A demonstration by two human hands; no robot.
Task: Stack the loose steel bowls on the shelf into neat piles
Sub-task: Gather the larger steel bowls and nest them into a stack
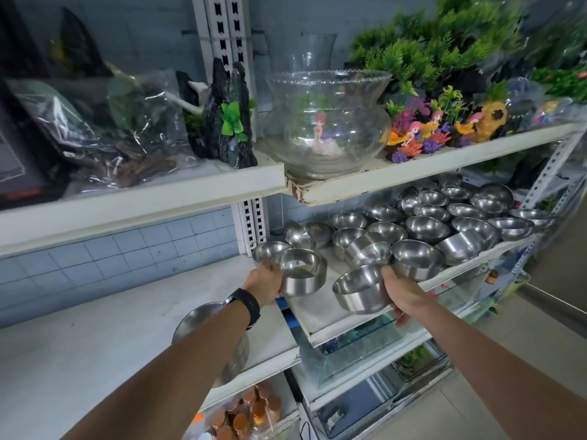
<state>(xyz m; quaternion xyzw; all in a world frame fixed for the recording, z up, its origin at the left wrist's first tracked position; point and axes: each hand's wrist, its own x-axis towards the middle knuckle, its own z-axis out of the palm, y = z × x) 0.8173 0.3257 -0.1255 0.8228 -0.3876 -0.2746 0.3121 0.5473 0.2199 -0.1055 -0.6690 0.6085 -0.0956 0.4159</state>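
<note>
My left hand (265, 285) grips a straight-sided steel bowl (301, 273) by its left rim, at the left end of the white shelf (314, 315). Another steel bowl (268, 250) sits just behind that one. My right hand (401, 292) holds a rounder steel bowl (357, 292) tilted toward me above the shelf's front edge. Behind my hands, several loose steel bowls (427, 227) cover the shelf to its right end, some upright, some tipped on their sides (370, 250).
A glass fishbowl (327, 122) and aquarium ornaments (444, 125) stand on the shelf above. A larger steel bowl (198, 315) rests on the white counter at the left, partly behind my left forearm. Glass tanks (365, 341) sit below the bowl shelf.
</note>
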